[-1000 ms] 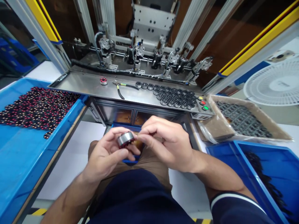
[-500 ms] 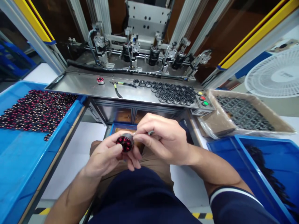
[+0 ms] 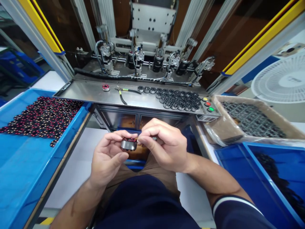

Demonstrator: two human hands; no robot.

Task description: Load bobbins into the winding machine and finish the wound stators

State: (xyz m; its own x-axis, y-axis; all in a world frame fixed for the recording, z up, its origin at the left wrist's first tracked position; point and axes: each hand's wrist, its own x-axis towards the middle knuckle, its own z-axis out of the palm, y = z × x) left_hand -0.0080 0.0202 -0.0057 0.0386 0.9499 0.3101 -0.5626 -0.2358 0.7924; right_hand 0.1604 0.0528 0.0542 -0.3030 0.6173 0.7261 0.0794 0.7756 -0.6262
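A round metal part (image 3: 129,145) with a silvery band and red and black showing along its top sat in front of the person's body, above the lap, its band facing the wearer. The left hand (image 3: 107,157) gripped it from the side, fingers over the far edge and thumb near the close edge. The right hand (image 3: 165,146) was pinched closed, thumb against forefinger, right at the part's other side; whether anything small was between those fingertips could not be told. Beyond the hands ran a steel shelf (image 3: 87,91). On it, from left to right, were a single red-topped ring (image 3: 106,87), pliers (image 3: 122,95) with green-and-black handles lying spread, and a dense cluster of black-topped rings (image 3: 178,98), then yellow, red and green buttons at the end. To the left, a light-blue bin (image 3: 26,165) held many dark parts flecked with red. To the right stood a carton (image 3: 226,127) of grey parts, and nearer, a darker blue bin (image 3: 238,168) with black pieces. Machinery rose behind the shelf.
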